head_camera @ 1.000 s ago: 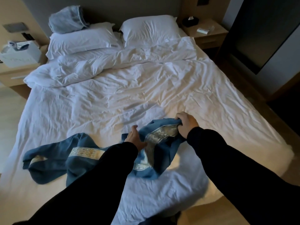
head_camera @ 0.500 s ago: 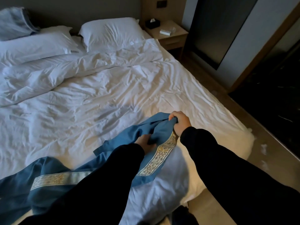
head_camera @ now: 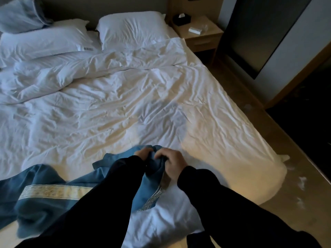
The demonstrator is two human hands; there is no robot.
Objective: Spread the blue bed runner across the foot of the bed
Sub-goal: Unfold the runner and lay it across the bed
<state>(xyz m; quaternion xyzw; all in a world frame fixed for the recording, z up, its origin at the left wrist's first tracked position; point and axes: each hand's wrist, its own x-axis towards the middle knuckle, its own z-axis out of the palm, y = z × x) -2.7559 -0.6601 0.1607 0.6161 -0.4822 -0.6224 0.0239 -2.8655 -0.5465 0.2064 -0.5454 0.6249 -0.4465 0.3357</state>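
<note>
The blue bed runner, with a gold patterned band along it, lies crumpled over the foot of the white bed, running off the left edge of the view. Its right end is bunched up in the middle of the foot. My left hand and my right hand sit close together there, both shut on that bunched end. My dark sleeves hide part of the cloth below the hands.
A rumpled white duvet covers the bed, with two white pillows and a grey cushion at the head. A wooden nightstand with a tissue box stands at the back right. Bare floor runs along the bed's right side.
The view has swung right along the bed's foot. My two hands have come closer together on the runner's right end, which has moved right and bunched up more.
</note>
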